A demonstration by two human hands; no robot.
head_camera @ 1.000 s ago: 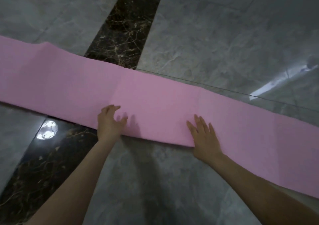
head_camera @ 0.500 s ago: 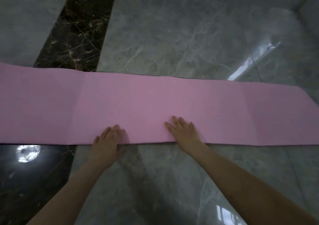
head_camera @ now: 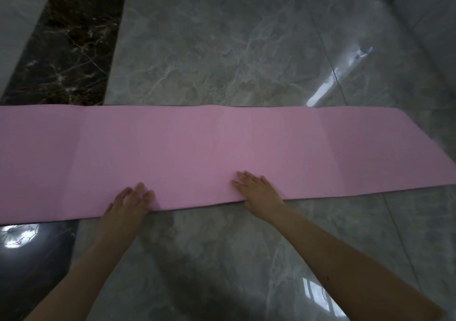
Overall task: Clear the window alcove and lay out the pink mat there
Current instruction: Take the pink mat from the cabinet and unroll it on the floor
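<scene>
A long pink mat (head_camera: 209,145) lies flat across the grey marble floor, running from the left frame edge to the right; faint fold lines cross it. My left hand (head_camera: 128,202) rests on the mat's near edge left of centre, fingers fairly straight and together. My right hand (head_camera: 259,192) lies flat on the near edge right of centre, fingers spread and pressing the mat down. Both palms sit over the mat's front border, and both forearms reach in from the bottom of the view.
A dark brown marble strip (head_camera: 69,44) runs through the grey floor (head_camera: 222,49) at the left, passing under the mat. A low grey wall or ledge (head_camera: 424,7) rises at the top right. Bright window reflections gleam on the floor.
The view has swung right, so the mat now lies level across the frame with its right end showing. Both hands have stayed on the near edge, the left fingers flatter than before.
</scene>
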